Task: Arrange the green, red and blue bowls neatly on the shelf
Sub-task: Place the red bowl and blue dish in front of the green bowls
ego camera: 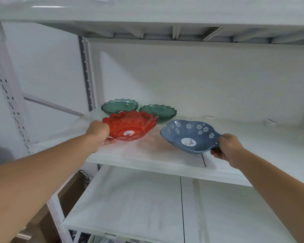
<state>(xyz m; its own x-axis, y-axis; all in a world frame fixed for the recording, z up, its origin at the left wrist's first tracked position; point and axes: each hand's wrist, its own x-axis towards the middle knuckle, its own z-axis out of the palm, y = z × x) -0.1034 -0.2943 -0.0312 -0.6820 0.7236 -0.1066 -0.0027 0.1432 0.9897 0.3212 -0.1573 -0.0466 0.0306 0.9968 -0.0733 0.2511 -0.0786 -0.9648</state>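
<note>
The left hand [99, 131] gripped the scalloped red plastic bowl [129, 126] just before the two green bowls [139, 107]; the right hand [225, 146] pinched the flowered blue bowl [188, 135], rightward.

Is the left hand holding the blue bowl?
No, the left hand grips the red bowl; the right hand holds the blue bowl.

- Single head view, looking forward and slightly down along both outstretched forearms, straight into a white shelf [147, 155] unit.
- Close range: middle shelf at arm's reach, fills frame.
- Wide-angle lens bends the uprights at the edges.
</note>
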